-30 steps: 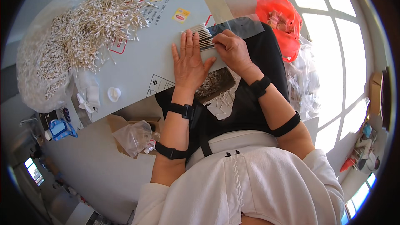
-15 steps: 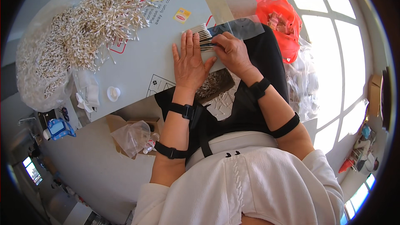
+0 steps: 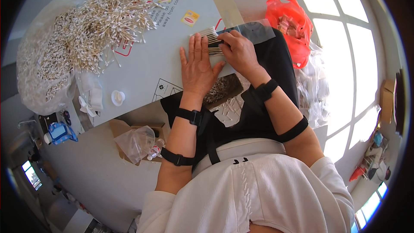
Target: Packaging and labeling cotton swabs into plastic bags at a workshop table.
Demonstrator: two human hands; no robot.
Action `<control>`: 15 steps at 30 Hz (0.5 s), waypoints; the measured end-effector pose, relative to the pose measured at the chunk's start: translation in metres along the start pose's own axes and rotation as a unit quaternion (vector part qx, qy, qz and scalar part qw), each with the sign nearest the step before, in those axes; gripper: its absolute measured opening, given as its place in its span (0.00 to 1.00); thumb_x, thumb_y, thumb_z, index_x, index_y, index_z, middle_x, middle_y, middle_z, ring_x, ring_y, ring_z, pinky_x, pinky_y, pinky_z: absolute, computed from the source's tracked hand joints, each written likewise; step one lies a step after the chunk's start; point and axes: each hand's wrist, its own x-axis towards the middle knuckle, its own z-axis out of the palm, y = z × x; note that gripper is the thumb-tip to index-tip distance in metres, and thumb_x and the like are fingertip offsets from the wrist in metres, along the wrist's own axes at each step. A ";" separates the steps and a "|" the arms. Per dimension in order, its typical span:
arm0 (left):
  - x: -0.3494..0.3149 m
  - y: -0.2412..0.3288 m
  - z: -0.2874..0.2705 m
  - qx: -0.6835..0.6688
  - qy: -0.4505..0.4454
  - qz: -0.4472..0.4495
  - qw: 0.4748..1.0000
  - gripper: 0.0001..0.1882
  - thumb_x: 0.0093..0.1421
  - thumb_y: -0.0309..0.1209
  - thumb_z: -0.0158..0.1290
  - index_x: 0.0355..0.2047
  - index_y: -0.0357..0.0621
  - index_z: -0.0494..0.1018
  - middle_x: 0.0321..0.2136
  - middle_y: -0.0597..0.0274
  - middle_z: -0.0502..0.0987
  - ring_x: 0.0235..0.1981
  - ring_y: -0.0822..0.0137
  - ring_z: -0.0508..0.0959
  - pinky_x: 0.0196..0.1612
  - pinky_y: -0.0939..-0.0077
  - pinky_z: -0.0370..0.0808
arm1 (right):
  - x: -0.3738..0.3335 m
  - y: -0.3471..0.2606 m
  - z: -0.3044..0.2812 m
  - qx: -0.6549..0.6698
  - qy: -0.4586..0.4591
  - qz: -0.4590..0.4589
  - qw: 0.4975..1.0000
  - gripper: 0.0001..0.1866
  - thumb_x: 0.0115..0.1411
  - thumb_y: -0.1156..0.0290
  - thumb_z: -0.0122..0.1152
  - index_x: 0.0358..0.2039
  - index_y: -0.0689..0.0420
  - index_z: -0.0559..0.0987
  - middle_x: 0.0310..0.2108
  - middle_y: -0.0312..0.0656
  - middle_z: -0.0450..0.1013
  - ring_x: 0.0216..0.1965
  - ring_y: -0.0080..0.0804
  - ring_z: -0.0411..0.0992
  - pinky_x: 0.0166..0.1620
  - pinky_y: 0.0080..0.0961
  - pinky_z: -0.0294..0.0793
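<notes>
A row of cotton swabs (image 3: 208, 33) lies side by side near the table's right edge. My left hand (image 3: 197, 71) rests flat with its fingers stretched over the left ends of these swabs, the thumb pointing off to the right. My right hand (image 3: 240, 52) is closed, its thumb and fingertips pinched at the right ends of the swabs; which swabs are between the fingers is partly hidden. Below the fingertips a few more swabs (image 3: 214, 51) lie apart from the main row. A dark patch of the surface shows between the two groups.
A big heap of cotton swabs (image 3: 103, 21) spills from a clear bag (image 3: 32, 69) at left. Small yellow labels (image 3: 190, 18) lie at the table's far side. A white cap (image 3: 117, 98) sits near its front edge. An open box of swabs (image 3: 235, 87) is below my hands; a red bag (image 3: 297, 45) stands right.
My right hand has shifted slightly away from me along the swabs, and the gap between the two swab groups shows more. My left hand stays flat in nearly the same place.
</notes>
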 end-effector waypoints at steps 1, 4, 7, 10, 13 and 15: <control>0.000 0.000 0.000 0.001 -0.001 -0.001 1.000 0.45 0.55 0.50 0.57 0.66 0.38 0.53 0.68 0.51 0.51 0.70 0.56 0.49 0.68 0.46 0.44 | 0.002 0.000 0.001 -0.006 0.001 -0.001 1.000 0.09 0.54 0.72 0.60 0.37 0.55 0.79 0.31 0.44 0.73 0.32 0.47 0.74 0.35 0.38 0.74; 0.000 0.000 0.001 0.001 -0.005 -0.002 1.000 0.46 0.55 0.50 0.57 0.66 0.38 0.53 0.68 0.51 0.51 0.70 0.56 0.49 0.68 0.46 0.44 | 0.004 0.001 0.002 -0.013 -0.001 0.002 1.000 0.09 0.54 0.72 0.59 0.37 0.54 0.79 0.31 0.44 0.73 0.32 0.47 0.74 0.35 0.38 0.74; 0.000 0.000 0.001 -0.001 -0.003 -0.003 1.000 0.46 0.55 0.51 0.57 0.66 0.38 0.52 0.68 0.51 0.50 0.70 0.56 0.48 0.68 0.46 0.44 | 0.004 0.001 0.003 -0.018 -0.003 0.003 1.000 0.09 0.54 0.72 0.59 0.37 0.54 0.79 0.31 0.44 0.73 0.32 0.47 0.74 0.36 0.38 0.74; 0.000 0.000 0.001 0.000 -0.004 0.001 1.000 0.46 0.55 0.51 0.57 0.66 0.38 0.52 0.68 0.51 0.50 0.70 0.56 0.48 0.68 0.46 0.44 | 0.004 0.002 0.004 -0.021 0.014 -0.005 1.000 0.08 0.55 0.72 0.59 0.36 0.54 0.79 0.31 0.44 0.73 0.32 0.46 0.74 0.35 0.38 0.74; 0.000 -0.001 0.000 0.000 -0.004 0.000 1.000 0.46 0.55 0.51 0.57 0.66 0.39 0.52 0.68 0.51 0.50 0.70 0.55 0.48 0.68 0.45 0.44 | 0.004 0.001 0.002 -0.033 -0.025 -0.002 0.999 0.07 0.55 0.72 0.60 0.35 0.54 0.79 0.31 0.44 0.73 0.32 0.47 0.74 0.35 0.38 0.74; 0.000 -0.001 0.000 0.000 -0.004 -0.001 1.000 0.46 0.55 0.51 0.57 0.66 0.38 0.52 0.68 0.50 0.50 0.70 0.55 0.48 0.68 0.45 0.44 | 0.003 -0.001 0.001 -0.029 -0.025 0.001 0.999 0.07 0.55 0.72 0.59 0.35 0.54 0.79 0.31 0.44 0.73 0.32 0.47 0.74 0.35 0.38 0.74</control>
